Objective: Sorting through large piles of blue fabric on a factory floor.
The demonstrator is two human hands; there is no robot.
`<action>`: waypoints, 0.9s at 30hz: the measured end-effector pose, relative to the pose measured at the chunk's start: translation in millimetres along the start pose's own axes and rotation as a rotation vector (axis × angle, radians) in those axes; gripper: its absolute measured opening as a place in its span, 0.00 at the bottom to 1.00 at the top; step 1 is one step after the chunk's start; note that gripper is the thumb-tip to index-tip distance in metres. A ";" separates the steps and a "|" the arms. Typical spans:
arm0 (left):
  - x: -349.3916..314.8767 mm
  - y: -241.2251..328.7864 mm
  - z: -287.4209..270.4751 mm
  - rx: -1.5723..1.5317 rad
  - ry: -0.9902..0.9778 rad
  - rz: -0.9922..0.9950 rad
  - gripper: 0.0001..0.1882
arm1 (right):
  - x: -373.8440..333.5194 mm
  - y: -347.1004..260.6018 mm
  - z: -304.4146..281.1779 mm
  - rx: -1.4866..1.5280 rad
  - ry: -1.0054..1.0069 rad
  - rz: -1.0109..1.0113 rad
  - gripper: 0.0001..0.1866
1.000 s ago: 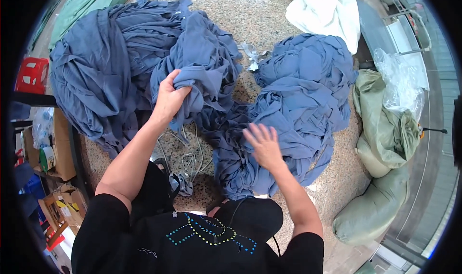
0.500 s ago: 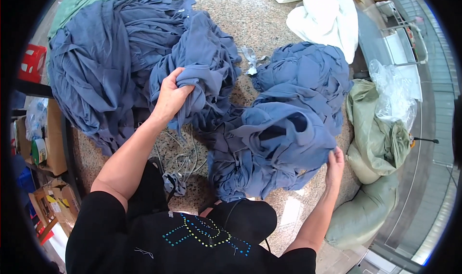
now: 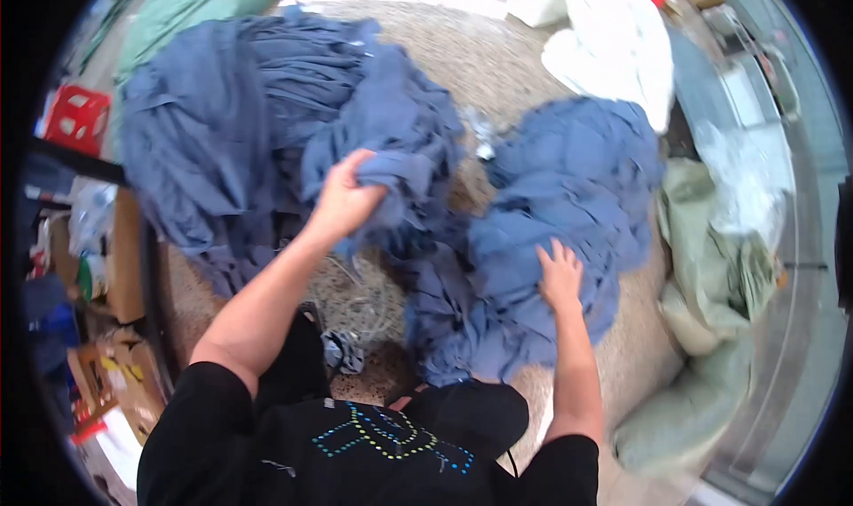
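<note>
A large heap of slate-blue fabric point(image 3: 200, 124) lies on the speckled floor at the left. My left hand point(image 3: 346, 199) is closed round a fold of blue fabric point(image 3: 404, 170) at this heap's right side. To the right lies a second pile of blue fabric point(image 3: 577, 151), running down toward my knees. On top of its near part my right hand point(image 3: 562, 275) rests, fingers spread and gripping nothing. The picture is blurred, so single pieces in the piles are hard to make out.
White cords point(image 3: 369, 297) lie between the piles near my feet. White cloth point(image 3: 622, 53) is at the far right, with an olive sack point(image 3: 711, 257) and clear plastic point(image 3: 742, 182) nearer. Cardboard boxes point(image 3: 120, 382) and a red crate point(image 3: 78, 119) stand at the left.
My right hand has let go of the cloth's right edge and moved left and up onto the pile. The raised cloth there now lies flat. My left hand keeps its hold; the view has shifted slightly.
</note>
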State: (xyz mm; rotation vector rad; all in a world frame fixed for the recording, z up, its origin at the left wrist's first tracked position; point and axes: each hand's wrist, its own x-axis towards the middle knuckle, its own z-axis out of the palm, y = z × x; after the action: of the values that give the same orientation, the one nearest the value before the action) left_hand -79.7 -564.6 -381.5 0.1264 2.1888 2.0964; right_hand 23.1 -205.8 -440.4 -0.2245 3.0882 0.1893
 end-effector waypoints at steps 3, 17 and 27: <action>-6.3 10.0 18.8 0.358 -0.036 0.110 0.10 | -20.9 26.3 17.9 0.146 0.060 0.061 0.16; -46.0 57.4 23.2 -0.107 -0.482 0.204 0.30 | 52.1 -177.3 -183.8 0.975 0.362 -0.072 0.05; 52.5 112.6 9.7 -0.396 -0.139 0.247 0.08 | 44.5 -173.5 -222.5 0.565 0.614 -0.200 0.12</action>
State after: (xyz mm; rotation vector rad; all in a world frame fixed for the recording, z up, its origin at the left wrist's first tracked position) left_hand -132.1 -543.0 -270.5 0.5114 1.7167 2.5185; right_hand -2.2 -410.2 -242.4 -0.6601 3.4756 -0.9092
